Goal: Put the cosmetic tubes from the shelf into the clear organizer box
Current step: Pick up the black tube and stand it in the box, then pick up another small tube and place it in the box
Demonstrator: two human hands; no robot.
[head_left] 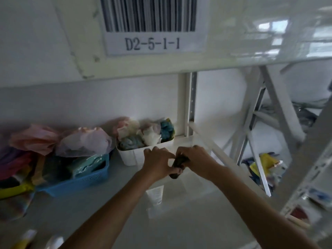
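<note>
Both hands are gripping a dark tube (pixel 177 165) between them above a white shelf (pixel 107 203): the left hand (pixel 158 162) is curling its fingers (pixel 177 170) around the tube's lower end, while the right hand (pixel 195 159) is closing its fingers over the upper end. Directly below the hands, a clear box (pixel 197 187) is sitting on the shelf with a white tube (pixel 156 194) standing inside it, cap down. Just behind the left hand, a white bin (pixel 133 156) is holding crumpled bags. To its left, a blue basket (pixel 80 182) is overflowing with pink and clear plastic bags. More tubes (pixel 27 238), blurred, are lying at the shelf's near left edge. Overhead, a barcode label (pixel 152 26) reading D2-5-1-1 is stuck to the upper shelf.
</note>
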